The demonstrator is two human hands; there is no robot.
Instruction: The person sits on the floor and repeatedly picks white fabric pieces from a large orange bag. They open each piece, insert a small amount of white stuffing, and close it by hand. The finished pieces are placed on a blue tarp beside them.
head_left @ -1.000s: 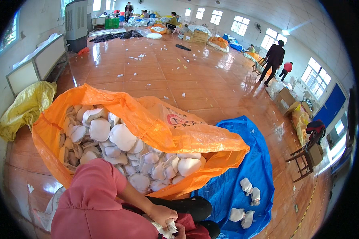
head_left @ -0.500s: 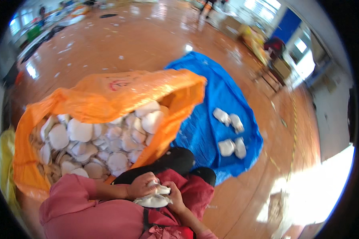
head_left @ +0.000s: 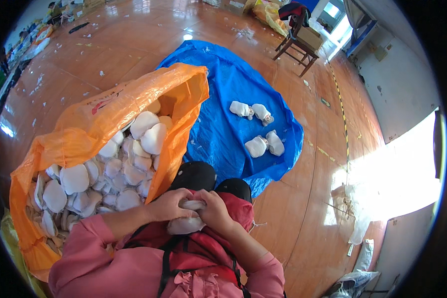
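Over my lap, both hands grip a small stack of white rounded pads [head_left: 186, 226]. My left hand [head_left: 168, 205] curls around its left side, and my right hand [head_left: 213, 212] closes on the right. Fingers hide part of the stack, including how its pieces join. To my left an orange woven sack [head_left: 104, 111] gapes wide, heaped with loose white pads [head_left: 115, 169]. Beyond my feet spreads a blue sheet [head_left: 218, 119]. On it lie two pairs of white bundles, a farther pair [head_left: 241, 109] and a nearer pair [head_left: 256, 147].
A wooden chair [head_left: 299, 42] with a box stands far right. Yellow-black tape [head_left: 340, 99] runs along the tiled floor near the right wall. Plastic bags [head_left: 355, 283] lie at lower right, and scraps dot the floor. A yellow sack [head_left: 12, 243] sits at far left.
My view has turned, so the sacks and sheet appear farther left and higher. My hands have come closer together around the white pads, which showed loose edges before.
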